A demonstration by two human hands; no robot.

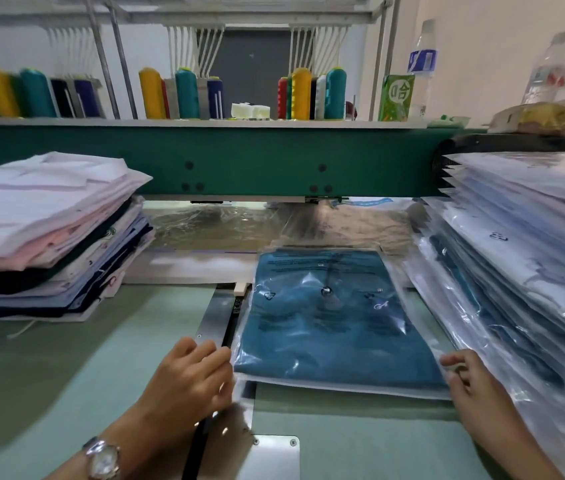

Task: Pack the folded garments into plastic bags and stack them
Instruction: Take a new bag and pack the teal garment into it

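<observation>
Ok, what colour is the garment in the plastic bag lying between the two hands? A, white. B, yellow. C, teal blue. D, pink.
C: the bagged garment lying flat between the left hand and the right hand shows teal blue through the clear plastic.
</observation>
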